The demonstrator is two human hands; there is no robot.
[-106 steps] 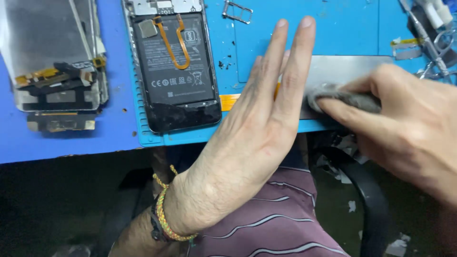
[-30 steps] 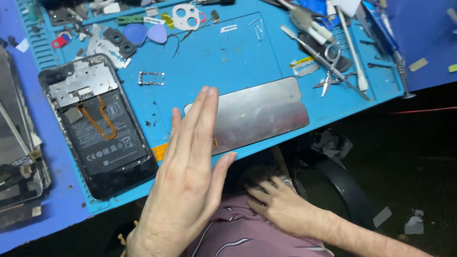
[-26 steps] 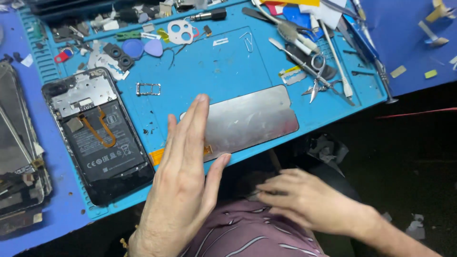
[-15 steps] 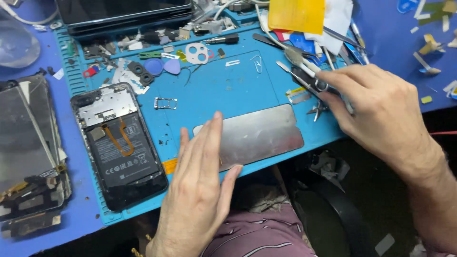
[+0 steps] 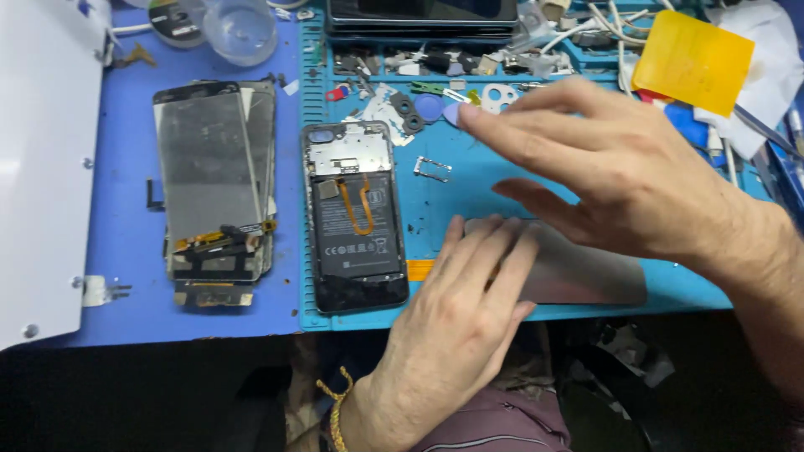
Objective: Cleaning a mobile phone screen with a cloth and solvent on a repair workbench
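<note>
Far left: white flat panel point(image 5: 42, 167) with small screws lies over the blue surface point(image 5: 126, 251). Above it, a clear round plastic dish point(image 5: 243, 29).

Next right: a stack of detached phone screen assemblies with silvery backs point(image 5: 213, 180), flex cables showing at their lower ends, lying flat on the surface.

Centre: opened black smartphone with its back cover off point(image 5: 356, 218), battery and an orange flex cable exposed, lying on the left part of the teal silicone work mat point(image 5: 444, 184). Just right of the phone's top, a small metal card tray point(image 5: 432, 168).

Left hand point(image 5: 452, 326): palm down, fingers point(image 5: 490, 255) straight and held close together, tips resting on the left end of a flat grey rectangular metal plate point(image 5: 578, 272). The plate lies at the near edge of the mat, right of the phone. Gold-coloured thread bracelet point(image 5: 335, 414) on the wrist.

Right hand point(image 5: 620, 167): above the mat and the plate, fingers spread and empty, the index tip near the small blue picks and loose parts point(image 5: 427, 105) at the mat's far edge. Contact with the mat cannot be judged.

Upper right: yellow flat plastic scraper card point(image 5: 691, 59), white cloth point(image 5: 770, 67) beside it.
</note>
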